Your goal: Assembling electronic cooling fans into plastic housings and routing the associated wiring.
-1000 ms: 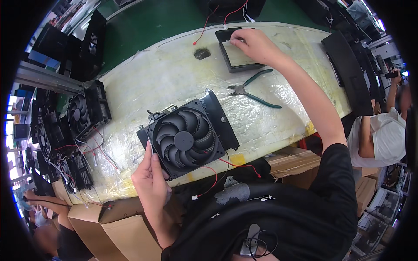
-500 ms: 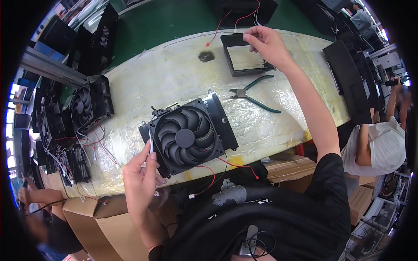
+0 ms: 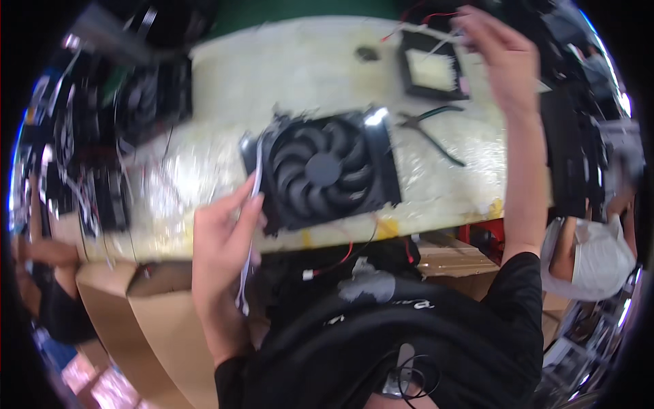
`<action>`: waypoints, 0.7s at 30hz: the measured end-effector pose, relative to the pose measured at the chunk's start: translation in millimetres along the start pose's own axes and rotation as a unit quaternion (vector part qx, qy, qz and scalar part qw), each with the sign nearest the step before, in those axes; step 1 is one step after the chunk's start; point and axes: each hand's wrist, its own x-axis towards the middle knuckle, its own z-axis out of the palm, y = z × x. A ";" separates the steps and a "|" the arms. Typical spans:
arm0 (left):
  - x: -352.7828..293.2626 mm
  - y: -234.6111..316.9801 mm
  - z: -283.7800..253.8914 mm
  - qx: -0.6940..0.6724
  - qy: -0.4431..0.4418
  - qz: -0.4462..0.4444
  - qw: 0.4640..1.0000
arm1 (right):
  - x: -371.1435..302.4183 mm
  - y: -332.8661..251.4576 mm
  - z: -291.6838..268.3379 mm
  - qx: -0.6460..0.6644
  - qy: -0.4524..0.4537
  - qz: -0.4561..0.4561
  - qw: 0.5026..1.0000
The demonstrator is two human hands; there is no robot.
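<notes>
My left hand (image 3: 228, 228) pinches a white cable (image 3: 257, 167) along the left edge of a black cooling fan (image 3: 322, 170). The fan is mounted on a dark metal block on the table, and the cable's lower end hangs beneath my fingers. At the far right, my right hand (image 3: 503, 58) is closed on a thin white cable tie (image 3: 441, 43), raised over a black tray (image 3: 436, 94) that holds a pile of pale ties. Cutting pliers (image 3: 436, 140) with green handles lie spread between tray and fan. Motion blurs the picture.
More fan units (image 3: 146, 99) with loose wires crowd the table's left end. A black case (image 3: 565, 150) stands at the right end. Cardboard boxes (image 3: 174, 327) are below the near edge. Other people sit at both sides. Plastic film covers the table (image 3: 300, 61).
My right hand has lifted away from the tray, drawing out a white cable tie. My left hand still pinches the cable by the fan. The whole view has shifted.
</notes>
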 end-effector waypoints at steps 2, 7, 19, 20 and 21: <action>4.3 -0.7 0.4 -0.025 -0.013 0.007 1.000 | -4.5 -31.4 9.9 0.097 0.024 0.031 0.995; 5.7 -19.8 4.2 -0.116 0.001 0.022 0.993 | -24.7 -86.1 113.3 0.095 -0.133 0.032 0.986; 7.4 -33.2 -1.5 -0.171 0.012 0.027 0.985 | -48.4 -58.3 201.8 0.232 -0.275 -0.024 0.933; 6.9 -34.3 -1.2 -0.173 0.014 0.025 0.984 | -52.2 -76.5 196.9 0.061 -0.250 0.131 0.957; 7.4 -35.1 -0.6 -0.184 0.011 0.027 0.983 | -52.0 -80.7 197.5 0.055 -0.254 0.138 0.956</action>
